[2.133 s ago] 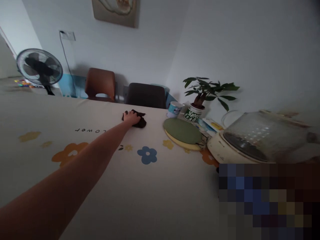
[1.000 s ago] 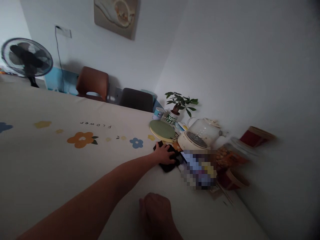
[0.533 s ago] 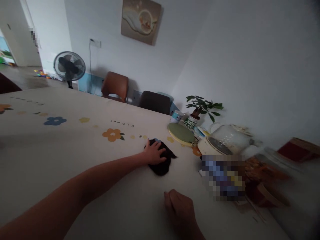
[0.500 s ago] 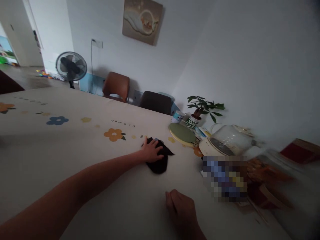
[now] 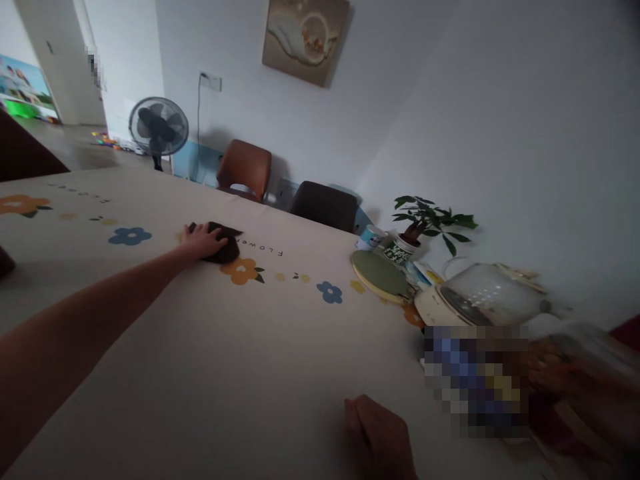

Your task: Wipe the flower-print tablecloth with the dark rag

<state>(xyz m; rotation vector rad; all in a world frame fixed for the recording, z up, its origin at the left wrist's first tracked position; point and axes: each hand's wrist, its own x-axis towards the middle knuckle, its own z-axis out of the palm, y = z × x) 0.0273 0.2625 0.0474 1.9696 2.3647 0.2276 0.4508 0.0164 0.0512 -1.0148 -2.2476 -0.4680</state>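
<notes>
A dark cloth [image 5: 226, 248] lies on the pale, flower-printed tablecloth [image 5: 240, 373], by an orange flower and the word "Flower". My left hand [image 5: 201, 241] rests flat on the cloth, arm stretched far out, its fingers spread and pressing down from above. Close to me, my right hand [image 5: 381, 437] sits on the tablecloth, curled into a fist; nothing shows in it.
Along the table's right side stand a round green-topped item [image 5: 383, 275], a potted plant [image 5: 413, 233], a paper-like cup [image 5: 371, 236] and a white cooker with a clear lid [image 5: 450, 307]. Chairs [image 5: 245, 167] line the far edge, with a fan [image 5: 159, 127] beyond.
My left hand has slid the dark cloth to the left and farther away across the table, uncovering a blue printed flower. My right hand stays in a fist near the same spot.
</notes>
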